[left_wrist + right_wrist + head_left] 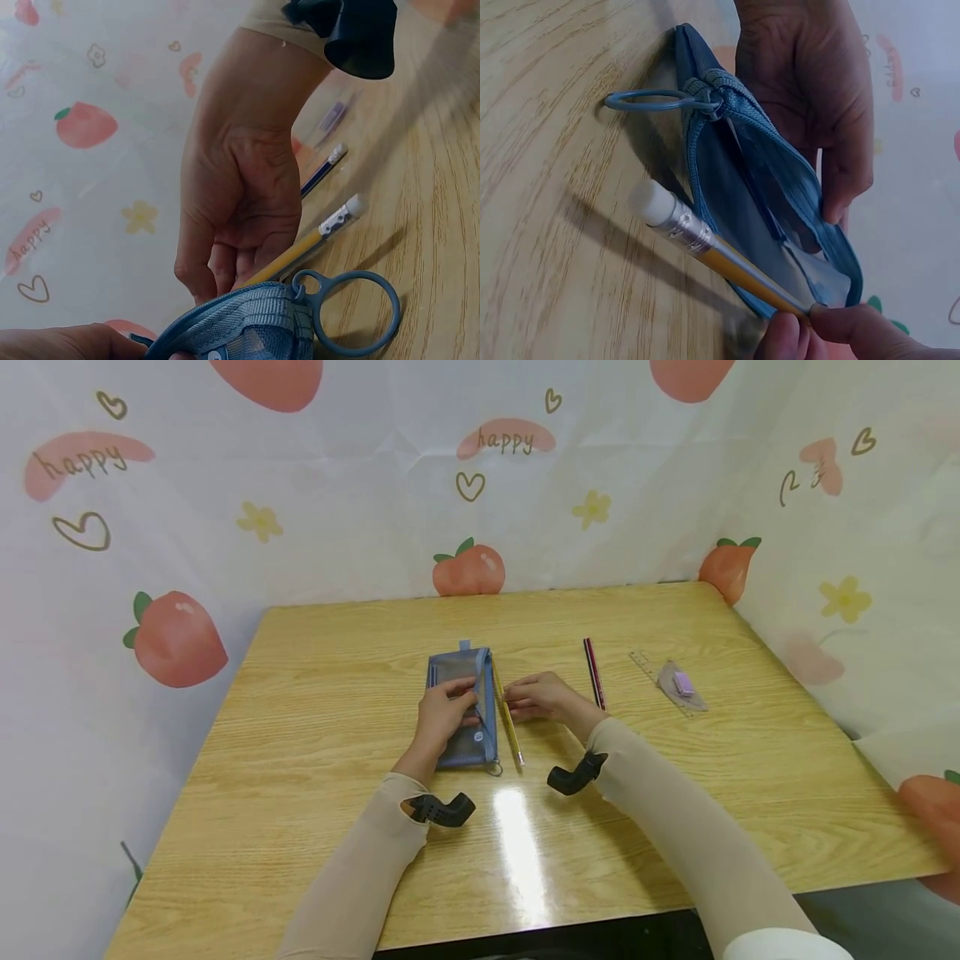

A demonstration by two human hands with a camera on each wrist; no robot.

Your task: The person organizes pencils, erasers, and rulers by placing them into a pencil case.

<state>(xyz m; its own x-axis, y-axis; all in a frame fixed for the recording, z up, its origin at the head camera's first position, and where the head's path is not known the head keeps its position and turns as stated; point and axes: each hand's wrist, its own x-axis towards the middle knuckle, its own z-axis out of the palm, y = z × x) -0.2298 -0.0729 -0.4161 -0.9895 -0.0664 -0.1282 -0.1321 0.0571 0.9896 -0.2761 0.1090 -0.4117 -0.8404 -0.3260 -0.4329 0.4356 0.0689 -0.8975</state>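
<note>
A blue zippered pencil pouch (pixel 463 753) with see-through sides lies on the table. My left hand (pixel 441 714) holds its right edge, thumb and fingers on the zipper rim. In the right wrist view the mouth of the pouch (pixel 705 176) gapes, and a dark blue stick-shaped item (pixel 754 184) shows inside. Between thumb and fingers my right hand (pixel 546 695) pinches a yellow pencil (pixel 510 727) with a white eraser end (pixel 652 202). The pencil runs along the opening, its eraser end toward me; its far end is hidden in the right wrist view. A blue ring (pixel 356 311) hangs from the zipper.
Right of my right hand lie dark and red pencils (pixel 594 670) side by side. Farther right are a clear ruler (pixel 643 663), a clear protractor (pixel 692 700) and a purple eraser (pixel 683 684) on top. Patterned cloth (pixel 360 527) borders the wooden table (pixel 322 693).
</note>
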